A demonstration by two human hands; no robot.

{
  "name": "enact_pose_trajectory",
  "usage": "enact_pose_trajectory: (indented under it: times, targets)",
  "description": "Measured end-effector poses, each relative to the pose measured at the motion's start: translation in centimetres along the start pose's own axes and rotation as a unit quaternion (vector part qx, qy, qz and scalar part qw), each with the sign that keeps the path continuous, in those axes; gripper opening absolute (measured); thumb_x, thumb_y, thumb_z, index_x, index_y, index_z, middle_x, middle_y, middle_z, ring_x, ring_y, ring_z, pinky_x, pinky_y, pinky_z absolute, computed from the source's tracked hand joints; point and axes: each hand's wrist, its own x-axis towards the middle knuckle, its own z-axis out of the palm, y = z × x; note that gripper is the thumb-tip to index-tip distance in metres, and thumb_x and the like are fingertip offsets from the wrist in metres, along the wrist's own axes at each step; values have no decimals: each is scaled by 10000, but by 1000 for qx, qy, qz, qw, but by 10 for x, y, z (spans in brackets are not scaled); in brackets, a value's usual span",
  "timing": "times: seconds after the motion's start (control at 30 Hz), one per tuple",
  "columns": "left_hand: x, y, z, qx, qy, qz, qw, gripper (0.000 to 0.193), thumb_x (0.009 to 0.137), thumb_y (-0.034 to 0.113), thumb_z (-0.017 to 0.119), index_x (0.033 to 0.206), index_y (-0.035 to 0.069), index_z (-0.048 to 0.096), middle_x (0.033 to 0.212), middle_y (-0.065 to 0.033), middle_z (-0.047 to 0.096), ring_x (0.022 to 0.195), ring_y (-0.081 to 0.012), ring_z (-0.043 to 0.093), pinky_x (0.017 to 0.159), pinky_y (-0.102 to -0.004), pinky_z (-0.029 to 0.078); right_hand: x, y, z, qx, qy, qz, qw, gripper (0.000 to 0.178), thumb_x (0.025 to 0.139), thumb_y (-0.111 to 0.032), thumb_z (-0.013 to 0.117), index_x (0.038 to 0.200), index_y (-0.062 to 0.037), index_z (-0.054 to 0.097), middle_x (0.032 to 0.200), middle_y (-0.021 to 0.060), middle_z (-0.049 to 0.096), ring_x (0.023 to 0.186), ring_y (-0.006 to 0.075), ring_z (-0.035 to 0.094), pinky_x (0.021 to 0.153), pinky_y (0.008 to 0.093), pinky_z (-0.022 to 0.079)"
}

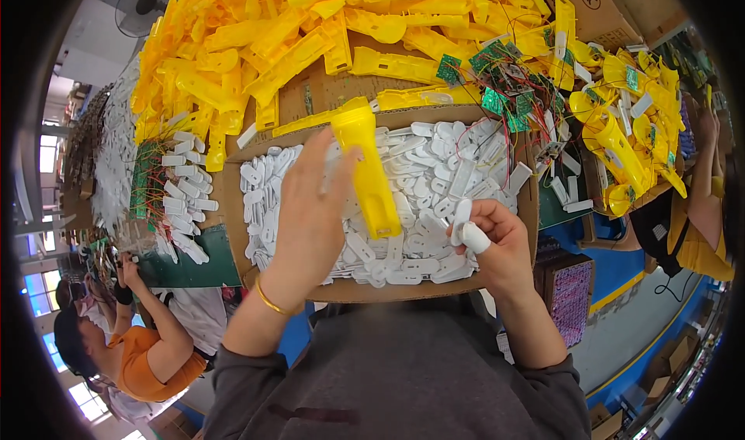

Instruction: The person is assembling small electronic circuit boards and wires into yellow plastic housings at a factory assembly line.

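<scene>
A mound of yellow plastic casings (272,44) fills the top of the frame, pieces lying across each other at many angles. The wearer's dark shirt (434,370) takes up the bottom centre. Across the middle lies an open cardboard box (233,223), filled with small white plastic pieces (434,153). At the lower left is 1 co-worker in orange (151,362), arms raised. At the upper right, more yellow casings with green circuit boards lie in a cluster (621,149). Left of that cluster sits a tangle of circuit boards and wires (508,87), beyond the box's top right corner. At the left of the frame, a group of white parts (186,184) lies beside wired green boards.

The left hand (314,203), partly blurred, is over the box left of centre, its fingers alongside a single yellow casing (372,184). I cannot tell whether they grip it. That casing is in the centre of the frame, over the white pieces, slanted with its wide end up and its narrow end down to the right. The right hand (500,242), right of centre, has thumb and fingers pinched on 1 small white piece (462,211). A gold bracelet (272,299) circles the left wrist; a white cover (475,237) sheathes the right thumb's tip.
</scene>
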Motion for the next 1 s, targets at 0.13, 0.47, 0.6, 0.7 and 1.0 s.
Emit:
enact_pose_trajectory:
  times: [0.13,0.47,0.6,0.7,1.0]
  targets:
    - [36,-11,11,72,-81,203,973,466,679,-67,490,1110,98,549,1290,-159,433,1267,-298,362,1045,-435,262,3,9,3,54,-11,-30,998,200,811,-77,616,996,-14,572,839,40,611,704,92,550,620,212,428]
    - [4,27,-1,-745,-94,-324,576,264,934,316,462,956,63,533,772,-22,547,670,-118,530,575,-239,422,-4,-10,21,33,-147,-54,987,74,840,-39,560,884,9,594,825,23,560,667,58,502,558,209,393]
    - [2,57,4,-755,-117,-348,544,472,927,497,344,965,64,529,759,-5,539,640,-72,508,554,-224,435,3,-14,27,31,-140,30,989,92,864,-106,596,910,-27,603,743,-6,583,626,36,515,543,182,402]
    - [-1,57,8,-713,-107,-402,564,555,906,577,305,947,72,529,739,-5,547,601,-64,526,511,-211,446,6,-10,29,54,-130,41,989,84,865,-115,598,894,-37,598,695,-25,560,558,17,465,478,172,362]
    - [-13,55,25,-715,-140,-334,598,490,924,487,379,1087,41,502,913,-34,578,753,-104,571,645,-239,480,3,-10,29,-3,-101,6,995,70,851,-68,591,879,-11,561,685,16,565,526,47,497,457,191,386]
